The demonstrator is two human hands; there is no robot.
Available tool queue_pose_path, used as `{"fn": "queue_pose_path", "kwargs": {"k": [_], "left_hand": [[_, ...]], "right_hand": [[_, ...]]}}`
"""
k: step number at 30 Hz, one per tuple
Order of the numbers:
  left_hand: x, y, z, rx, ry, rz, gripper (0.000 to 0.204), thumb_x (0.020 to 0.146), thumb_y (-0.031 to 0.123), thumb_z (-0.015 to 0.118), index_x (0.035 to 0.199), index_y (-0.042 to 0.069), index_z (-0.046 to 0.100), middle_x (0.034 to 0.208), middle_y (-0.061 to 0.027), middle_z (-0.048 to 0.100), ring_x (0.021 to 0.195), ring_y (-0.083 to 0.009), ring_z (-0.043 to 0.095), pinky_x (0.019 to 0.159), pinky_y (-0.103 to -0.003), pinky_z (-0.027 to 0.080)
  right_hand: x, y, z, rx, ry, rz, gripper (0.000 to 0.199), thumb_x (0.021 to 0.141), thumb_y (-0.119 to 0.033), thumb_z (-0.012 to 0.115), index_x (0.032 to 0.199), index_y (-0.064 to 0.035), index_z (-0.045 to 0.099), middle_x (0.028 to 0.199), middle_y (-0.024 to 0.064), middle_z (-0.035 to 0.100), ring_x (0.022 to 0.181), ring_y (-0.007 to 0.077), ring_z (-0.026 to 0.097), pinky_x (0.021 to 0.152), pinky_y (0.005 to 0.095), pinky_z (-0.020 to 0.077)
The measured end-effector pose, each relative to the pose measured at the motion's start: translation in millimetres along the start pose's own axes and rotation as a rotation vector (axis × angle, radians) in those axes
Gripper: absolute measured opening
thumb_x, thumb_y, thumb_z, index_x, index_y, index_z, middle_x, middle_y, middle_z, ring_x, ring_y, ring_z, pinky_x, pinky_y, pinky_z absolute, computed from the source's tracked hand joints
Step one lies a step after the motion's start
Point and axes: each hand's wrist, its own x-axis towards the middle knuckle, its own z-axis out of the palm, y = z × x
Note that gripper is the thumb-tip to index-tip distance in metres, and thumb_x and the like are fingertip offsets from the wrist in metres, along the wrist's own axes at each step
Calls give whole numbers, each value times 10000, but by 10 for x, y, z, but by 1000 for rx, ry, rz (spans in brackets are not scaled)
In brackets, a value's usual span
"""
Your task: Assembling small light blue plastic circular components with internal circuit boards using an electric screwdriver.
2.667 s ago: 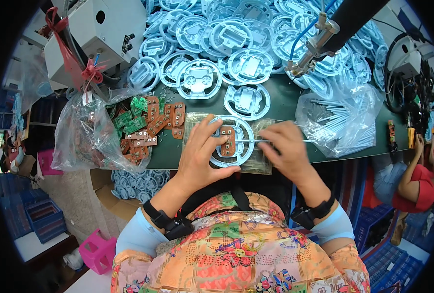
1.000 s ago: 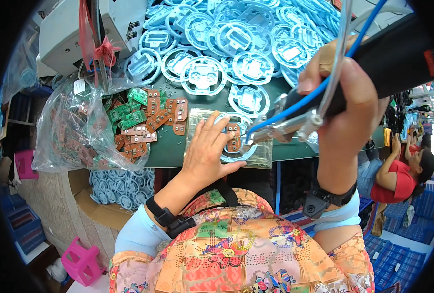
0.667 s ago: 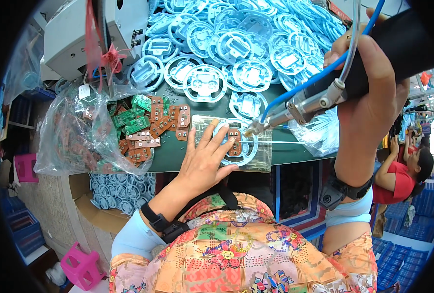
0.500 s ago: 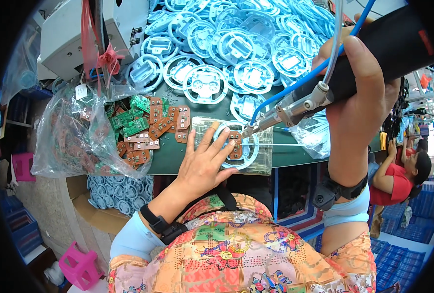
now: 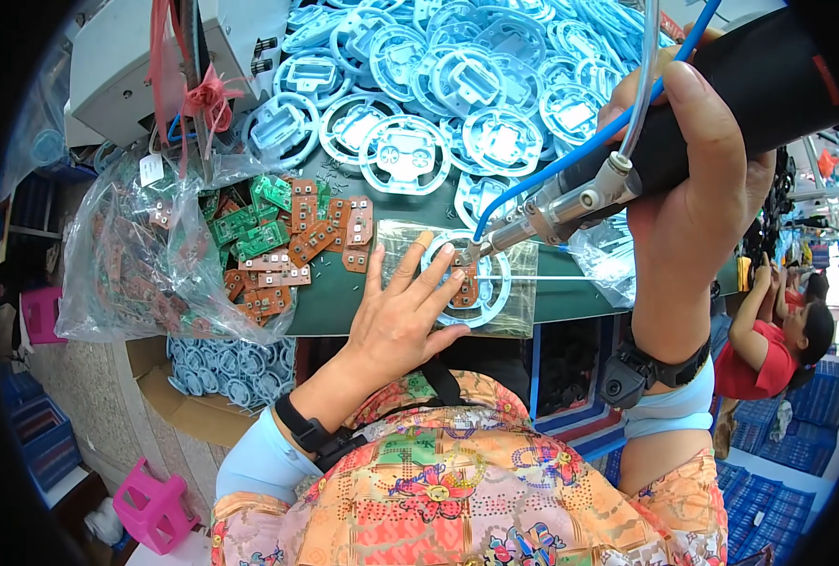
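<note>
The person's left hand [image 5: 402, 316] lies flat, with the fingers spread, on a light blue round plastic frame [image 5: 471, 283] that sits on a clear block [image 5: 523, 283] at the near edge of the green surface [image 5: 344, 302]. This hand is open and only presses the frame down; it does not close around it. A small brown circuit board [image 5: 464, 288] seems to sit inside the frame, just under the fingertips, but it is partly hidden.

The right hand [image 5: 698, 203] is wrapped tight around the black handle of a powered screwdriver [image 5: 627, 170]; a blue hose [image 5: 570, 160] and a clear tube run along it. The metal tip of the tool points down and left to the frame and stands at it or just above it. Whether it already touches a screw cannot be told.

Judging from this, the frame and its board are in place and held steady, and the fastening step is just now in hand, not finished. A lot of work seems to be left: a large heap of similar blue frames [image 5: 438, 104] covers the far part of the surface, and many loose brown and green circuit boards [image 5: 287, 236] lie to the left, spilling out of a clear plastic bag [image 5: 127, 274]. More blue frames fill a cardboard box [image 5: 221, 373] under the surface. It cannot be told which of them are already assembled.
</note>
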Motion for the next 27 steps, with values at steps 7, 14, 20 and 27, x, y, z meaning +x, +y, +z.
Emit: {"fn": "queue_pose_path", "kwargs": {"k": [7, 14, 20, 27], "left_hand": [[0, 8, -2, 3, 1, -7, 624, 743, 361, 806, 1277, 110, 604, 1312, -110, 573, 1376, -358, 387, 1113, -631, 193], [-19, 33, -67, 3, -26, -15, 626, 747, 349, 802, 1279, 88, 599, 1356, -127, 538, 1400, -356, 350, 1115, -635, 195], [18, 14, -46, 3, -34, 19, 567, 721, 324, 824, 1195, 77, 633, 1428, -144, 491, 1425, -356, 318, 1098, -631, 233], [-12, -57, 72, 45, 30, 41, 561, 706, 335, 825, 1188, 141, 613, 1424, -124, 490, 1399, -346, 356, 1080, -627, 274]], "right_hand": [[-25, -43, 73, 37, -8, 36, 231, 865, -139, 617, 998, 49, 596, 705, 146, 616, 604, 204, 619, 591, 305, 523], [-73, -12, 172, 90, 60, 78, 230, 841, -73, 671, 1030, 28, 588, 774, 99, 610, 609, 183, 615, 587, 312, 513], [-66, -450, -310, 60, 24, 82, 250, 961, -174, 524, 954, 55, 625, 788, 138, 623, 708, 204, 615, 680, 350, 533], [-342, -188, -233, -138, -298, -214, 265, 1013, -171, 442, 1159, -32, 614, 783, 176, 629, 721, 219, 641, 689, 317, 548]]}}
